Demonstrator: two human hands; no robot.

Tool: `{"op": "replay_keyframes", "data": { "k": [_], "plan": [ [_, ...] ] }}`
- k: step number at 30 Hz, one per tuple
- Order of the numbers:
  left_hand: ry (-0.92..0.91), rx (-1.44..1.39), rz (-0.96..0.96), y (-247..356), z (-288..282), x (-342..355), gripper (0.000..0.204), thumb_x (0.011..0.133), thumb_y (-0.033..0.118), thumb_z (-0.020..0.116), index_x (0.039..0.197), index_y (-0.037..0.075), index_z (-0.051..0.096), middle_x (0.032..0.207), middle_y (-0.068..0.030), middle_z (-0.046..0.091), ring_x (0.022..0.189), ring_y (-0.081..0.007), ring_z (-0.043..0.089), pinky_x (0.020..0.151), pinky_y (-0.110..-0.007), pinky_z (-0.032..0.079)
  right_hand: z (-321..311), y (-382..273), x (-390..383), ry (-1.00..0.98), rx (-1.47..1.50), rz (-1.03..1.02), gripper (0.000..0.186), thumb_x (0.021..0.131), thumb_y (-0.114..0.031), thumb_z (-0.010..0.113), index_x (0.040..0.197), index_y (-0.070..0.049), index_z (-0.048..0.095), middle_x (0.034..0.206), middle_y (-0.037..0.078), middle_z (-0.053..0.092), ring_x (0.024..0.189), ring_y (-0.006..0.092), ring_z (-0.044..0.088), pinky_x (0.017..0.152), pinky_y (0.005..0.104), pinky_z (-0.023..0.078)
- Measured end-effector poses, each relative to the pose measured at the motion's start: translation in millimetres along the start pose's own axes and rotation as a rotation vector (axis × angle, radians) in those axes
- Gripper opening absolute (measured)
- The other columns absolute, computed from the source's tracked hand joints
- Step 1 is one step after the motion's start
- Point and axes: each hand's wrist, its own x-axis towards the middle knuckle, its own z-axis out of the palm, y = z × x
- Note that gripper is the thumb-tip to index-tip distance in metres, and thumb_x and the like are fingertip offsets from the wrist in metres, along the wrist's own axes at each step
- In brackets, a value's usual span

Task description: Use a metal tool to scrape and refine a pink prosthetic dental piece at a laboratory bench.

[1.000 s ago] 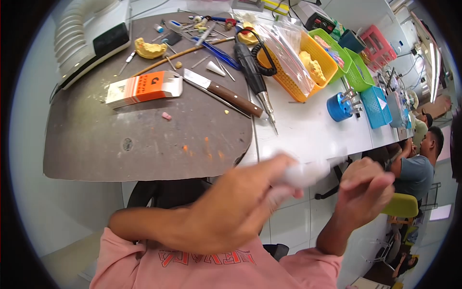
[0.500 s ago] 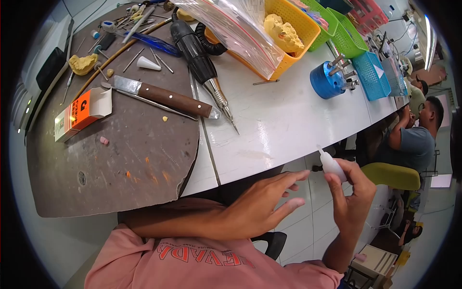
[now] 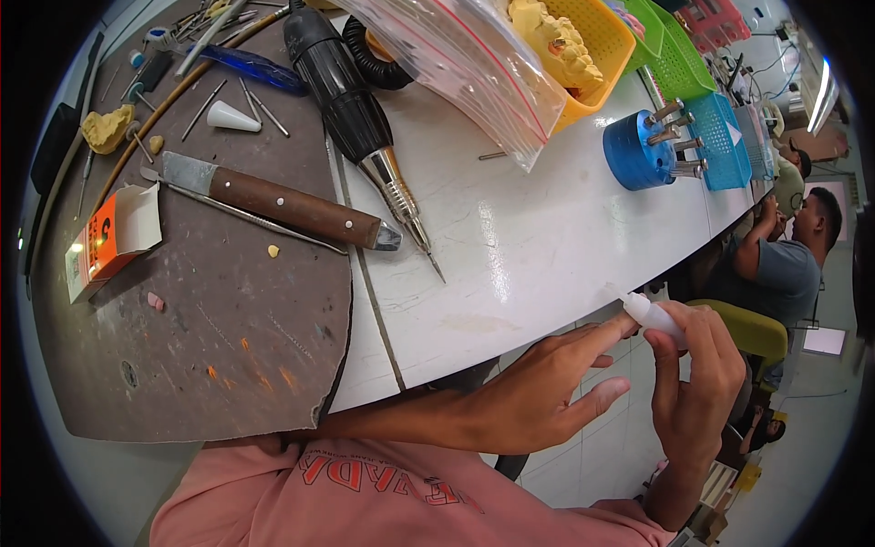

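A small white squeeze bottle (image 3: 654, 319) with a thin clear nozzle is tilted up to the left, held between the thumb and fingers of my right hand (image 3: 697, 369). My left hand (image 3: 556, 387) is open beside it, its thumb spread away and its fingers stretched toward the bottle. The fingertips of that hand reach the bottle's neck and are partly hidden behind it; whether they touch it I cannot tell. Both hands are just off the table's near edge. Closest to them on the white table (image 3: 547, 246) lies a black and silver rotary handpiece (image 3: 365, 128) with a pointed bit.
On a dark board (image 3: 228, 310) lie a wooden-handled knife (image 3: 283, 202), an orange and white box (image 3: 111, 242) and a yellow cast (image 3: 107, 129). Farther back are a blue bur holder (image 3: 635, 157), a plastic bag (image 3: 474, 64) and a yellow basket (image 3: 615, 64). Another person (image 3: 784, 260) sits at right.
Both hands have shifted right in the picture. The bottle has tipped further left, and its neck is now at the left fingertips. The table view has shifted left and slightly down.
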Motion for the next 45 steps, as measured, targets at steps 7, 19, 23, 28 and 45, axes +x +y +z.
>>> {"op": "replay_keyframes", "data": {
  "k": [7,19,23,28,45],
  "plan": [
    [0.010,0.081,0.011,2,-5,-1,0.069,0.101,0.009,0.064,0.158,-0.009,0.031,0.152,-0.0283,0.049,0.135,-0.0326,0.056,0.110,-0.039,0.050,-2,-5,3,-0.053,-0.047,0.026,0.015,0.092,-0.006,0.074,0.105,0.001,0.072,0.086,0.012,0.067,0.074,0.0284,0.063,0.064,0.0387,0.049],
    [0.083,0.322,0.191,-8,-5,0,0.065,0.099,0.018,0.066,0.153,-0.010,0.041,0.149,-0.0297,0.052,0.141,-0.0378,0.051,0.119,-0.042,0.037,-2,-4,2,-0.042,-0.056,-0.007,0.013,0.091,-0.001,0.072,0.103,0.004,0.068,0.083,0.014,0.063,0.069,0.0275,0.060,0.062,0.0359,0.046],
    [0.073,0.312,0.188,-9,-5,1,0.065,0.099,0.017,0.065,0.154,-0.008,0.040,0.150,-0.0282,0.052,0.143,-0.0374,0.049,0.120,-0.042,0.035,-2,-4,1,-0.035,-0.066,-0.012,0.012,0.092,-0.002,0.071,0.102,0.003,0.069,0.083,0.013,0.063,0.070,0.0279,0.060,0.063,0.0373,0.046],
    [0.067,0.353,0.184,-7,-7,1,0.065,0.099,0.019,0.064,0.154,-0.006,0.041,0.151,-0.0270,0.052,0.143,-0.0377,0.049,0.120,-0.043,0.035,-1,-3,1,-0.039,-0.076,-0.012,0.011,0.094,-0.005,0.071,0.102,0.002,0.070,0.082,0.013,0.063,0.071,0.0290,0.058,0.063,0.0395,0.046],
    [0.018,0.385,0.170,-4,-10,3,0.068,0.096,0.019,0.064,0.155,-0.006,0.040,0.155,-0.0266,0.048,0.146,-0.0370,0.045,0.123,-0.043,0.032,-5,-6,1,-0.040,-0.097,-0.027,0.014,0.089,0.003,0.070,0.103,0.004,0.068,0.086,0.015,0.066,0.074,0.0297,0.061,0.067,0.0377,0.047]
  ]
}}
